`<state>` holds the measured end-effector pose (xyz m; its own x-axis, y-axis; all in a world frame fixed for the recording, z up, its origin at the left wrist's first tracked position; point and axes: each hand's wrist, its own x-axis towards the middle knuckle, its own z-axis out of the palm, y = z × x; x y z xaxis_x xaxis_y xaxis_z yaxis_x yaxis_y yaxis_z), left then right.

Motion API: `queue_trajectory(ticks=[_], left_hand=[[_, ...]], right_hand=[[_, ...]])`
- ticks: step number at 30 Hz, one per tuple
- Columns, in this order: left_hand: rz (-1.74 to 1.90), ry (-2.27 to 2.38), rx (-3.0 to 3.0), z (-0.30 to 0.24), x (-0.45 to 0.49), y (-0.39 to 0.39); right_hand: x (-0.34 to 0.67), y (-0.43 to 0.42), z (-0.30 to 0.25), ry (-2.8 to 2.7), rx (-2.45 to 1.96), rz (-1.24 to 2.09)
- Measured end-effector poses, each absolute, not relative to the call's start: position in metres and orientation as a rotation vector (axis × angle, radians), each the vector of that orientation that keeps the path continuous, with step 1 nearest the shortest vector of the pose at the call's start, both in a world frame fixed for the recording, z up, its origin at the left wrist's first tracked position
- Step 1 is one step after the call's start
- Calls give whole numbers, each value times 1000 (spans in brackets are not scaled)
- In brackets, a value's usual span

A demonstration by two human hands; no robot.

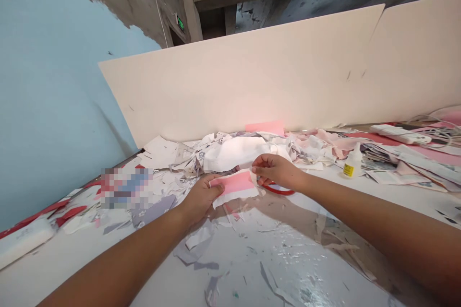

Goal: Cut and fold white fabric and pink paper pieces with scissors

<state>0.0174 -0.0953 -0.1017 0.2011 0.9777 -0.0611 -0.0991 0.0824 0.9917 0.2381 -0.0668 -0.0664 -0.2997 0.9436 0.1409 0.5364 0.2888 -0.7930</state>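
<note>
The half-open left hand (200,197) presses the pink-and-white paper (234,188), light and limp, best held by its edges; the curled right hand (275,171) meets its edge, grip unclear, above a red ring (278,191).

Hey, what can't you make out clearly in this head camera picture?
Head view:
The blurred patch left on the table: pixelated, so unidentifiable.
The red ring: partly hidden by the right hand and the pink-and-white paper.
The label on the white squeeze bottle: too small to read.
The white object at lower left: cut off by the picture's edge.
</note>
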Motion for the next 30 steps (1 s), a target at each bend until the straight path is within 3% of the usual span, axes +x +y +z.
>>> queue_trajectory(ticks=[7, 15, 25, 30], left_hand=[[1066, 1036, 1145, -101, 20, -93], [1052, 1033, 1112, -98, 20, -94], [1121, 1057, 1067, -96, 17, -93], [1294, 1097, 1012, -100, 15, -87]], right_hand=[[285, -57, -63, -2205, -1732, 407], [281, -60, -83, -2516, -1613, 74], [274, -67, -40, -2484, -1957, -101], [298, -87, -15, -2447, -2048, 8]])
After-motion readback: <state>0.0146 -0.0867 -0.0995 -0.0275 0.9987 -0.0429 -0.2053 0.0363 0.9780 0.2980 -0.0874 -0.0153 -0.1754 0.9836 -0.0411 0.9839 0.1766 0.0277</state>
